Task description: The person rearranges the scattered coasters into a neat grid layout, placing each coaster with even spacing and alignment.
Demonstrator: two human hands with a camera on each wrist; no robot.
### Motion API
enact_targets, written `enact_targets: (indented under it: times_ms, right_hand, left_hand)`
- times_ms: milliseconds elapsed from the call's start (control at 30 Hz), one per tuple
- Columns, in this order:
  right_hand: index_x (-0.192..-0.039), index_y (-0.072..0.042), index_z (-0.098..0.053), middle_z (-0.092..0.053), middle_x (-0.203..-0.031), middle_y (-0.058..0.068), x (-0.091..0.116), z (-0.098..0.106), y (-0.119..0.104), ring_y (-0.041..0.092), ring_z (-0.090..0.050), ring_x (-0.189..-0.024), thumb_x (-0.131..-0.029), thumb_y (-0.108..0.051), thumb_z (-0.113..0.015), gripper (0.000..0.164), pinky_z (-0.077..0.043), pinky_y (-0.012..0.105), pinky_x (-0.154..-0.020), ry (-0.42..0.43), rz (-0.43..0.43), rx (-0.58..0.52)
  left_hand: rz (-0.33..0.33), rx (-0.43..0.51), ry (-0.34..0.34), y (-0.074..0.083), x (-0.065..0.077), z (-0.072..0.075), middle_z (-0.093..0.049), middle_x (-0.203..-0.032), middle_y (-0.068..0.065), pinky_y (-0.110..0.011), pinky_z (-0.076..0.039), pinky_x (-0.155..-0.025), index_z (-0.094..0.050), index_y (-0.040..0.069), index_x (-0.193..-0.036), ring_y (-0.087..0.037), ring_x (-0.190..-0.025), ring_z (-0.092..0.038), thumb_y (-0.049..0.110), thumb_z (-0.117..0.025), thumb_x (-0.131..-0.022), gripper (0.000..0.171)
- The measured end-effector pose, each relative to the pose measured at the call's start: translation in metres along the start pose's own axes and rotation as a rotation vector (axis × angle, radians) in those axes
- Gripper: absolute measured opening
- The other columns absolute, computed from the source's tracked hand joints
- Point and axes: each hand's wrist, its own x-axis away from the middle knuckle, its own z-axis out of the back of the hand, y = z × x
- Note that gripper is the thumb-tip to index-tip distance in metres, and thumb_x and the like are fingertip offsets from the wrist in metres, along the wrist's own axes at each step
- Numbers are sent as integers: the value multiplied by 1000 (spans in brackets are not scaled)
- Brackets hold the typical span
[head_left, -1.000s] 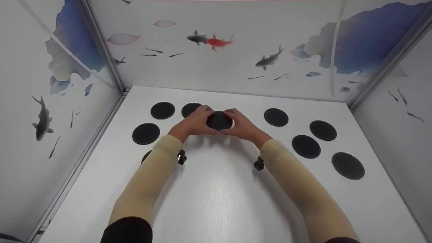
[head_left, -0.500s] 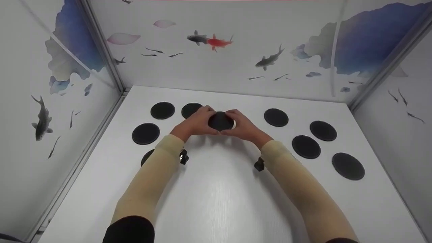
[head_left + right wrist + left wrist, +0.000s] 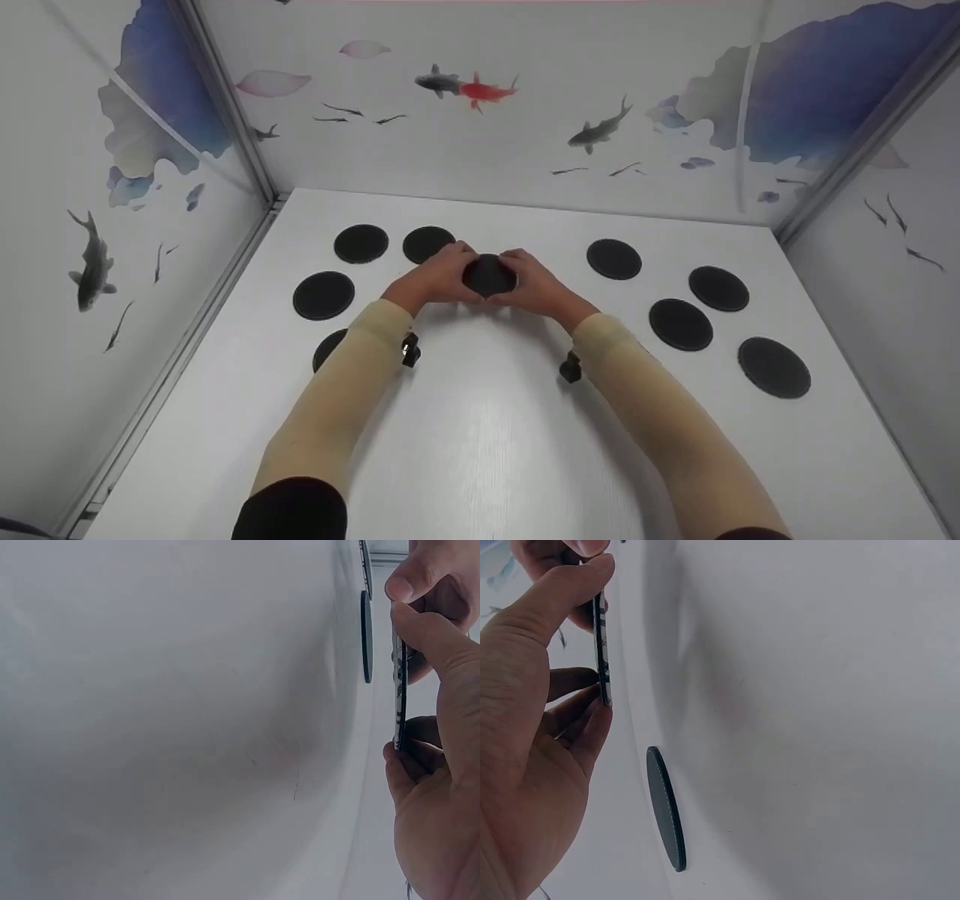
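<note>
Both hands hold one black round coaster (image 3: 490,276) raised over the white table, black face up. My left hand (image 3: 437,276) pinches its left edge between thumb and fingers, and my right hand (image 3: 540,283) does the same on the right edge. The two thumbs meet at the near side. Seen edge-on in the left wrist view, the coaster (image 3: 602,652) is thin, with a light patterned underside that is only partly visible. The right wrist view shows the same pattern along the coaster's (image 3: 399,690) lower face.
More black coasters lie flat on the table (image 3: 480,420). One coaster (image 3: 428,245) sits just behind my left hand, and another (image 3: 330,349) is partly covered by the left sleeve. Several lie at the right, including a coaster (image 3: 613,259). Printed panels wall in the back and sides.
Both hands have come slightly toward me with the coaster, staying close together. The coasters on the table have not moved.
</note>
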Motion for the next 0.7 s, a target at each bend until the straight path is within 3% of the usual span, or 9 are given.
enact_targets:
  times_ms: [267,700]
  right_hand:
    - [-161,-4,-54,-48,-160,14,-5,-6,1,31,-48,-148,-93,-43,-90,86,-40,49,-125,-18,-22,56]
    - [-160,-6,-55,-48,-161,12,-10,-11,2,31,-47,-150,-92,-45,-91,87,-39,48,-125,-21,-84,37]
  left_hand:
    - [-3,35,-5,-5,-4,-6,-56,-143,-10,-45,-46,-117,-65,5,-146,-28,-135,-52,35,-96,-87,74]
    - [35,68,-10,-7,-8,-8,-57,-144,-9,-45,-46,-119,-63,5,-146,-27,-135,-56,34,-99,-83,77]
